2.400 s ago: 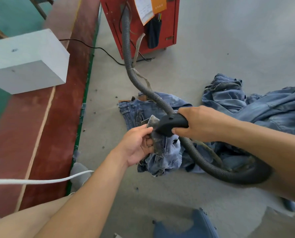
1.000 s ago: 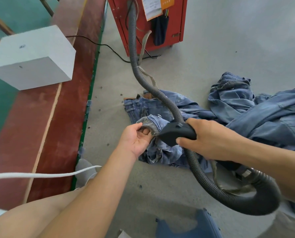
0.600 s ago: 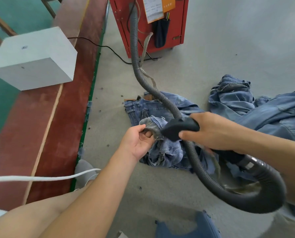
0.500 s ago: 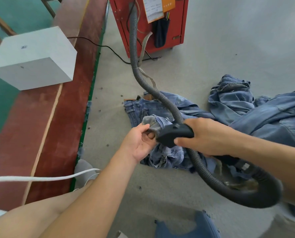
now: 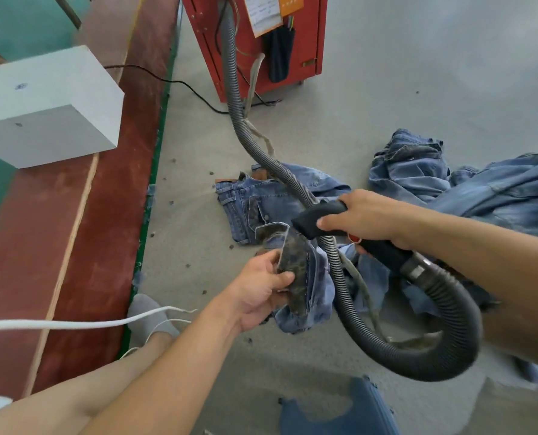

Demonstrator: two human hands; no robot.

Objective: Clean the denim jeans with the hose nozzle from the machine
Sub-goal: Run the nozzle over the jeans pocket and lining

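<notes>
My left hand (image 5: 263,288) pinches turned-out dark pocket lining of crumpled blue denim jeans (image 5: 274,208) on grey floor, lifting it toward suction. My right hand (image 5: 363,216) wraps black plastic hose nozzle (image 5: 316,216), mouth just beside lining. Ribbed hose (image 5: 236,98) runs to red machine (image 5: 308,32).

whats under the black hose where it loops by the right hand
Under the black hose lie crumpled denim jeans and the grey floor. A dull strap trails beneath it. What the loop and the right hand cover stays hidden.
</notes>
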